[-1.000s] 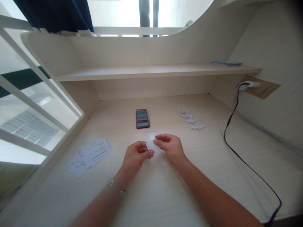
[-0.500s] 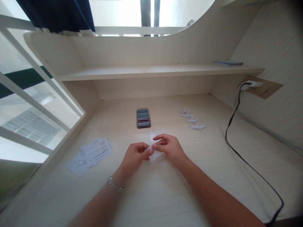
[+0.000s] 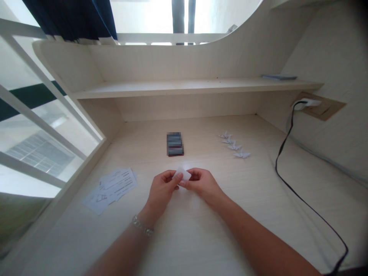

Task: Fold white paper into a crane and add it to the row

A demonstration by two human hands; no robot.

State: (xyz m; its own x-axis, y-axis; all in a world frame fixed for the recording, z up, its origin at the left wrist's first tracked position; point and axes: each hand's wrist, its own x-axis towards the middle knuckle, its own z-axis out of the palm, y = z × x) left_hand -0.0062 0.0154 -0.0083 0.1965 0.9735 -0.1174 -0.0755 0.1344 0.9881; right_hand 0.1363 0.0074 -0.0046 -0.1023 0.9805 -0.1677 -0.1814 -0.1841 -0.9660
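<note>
Hands, the left hand and the right hand, close together, pinch a small four-cornered piece of white paper above the pale wooden table. Farther off lie a dark pixelated rectangular object and, right of it, four white folded-paper birds.

This appears to be a study corner in a home or a dormitory room, though I cannot tell which of the two. A pale wood-look desk is built together with a shelf above it, and a dark blue curtain hangs behind at the upper left. White rails, similar to those of a bunk bed, stand along the left side, and on the right a black cable comes from a wall socket.
</note>
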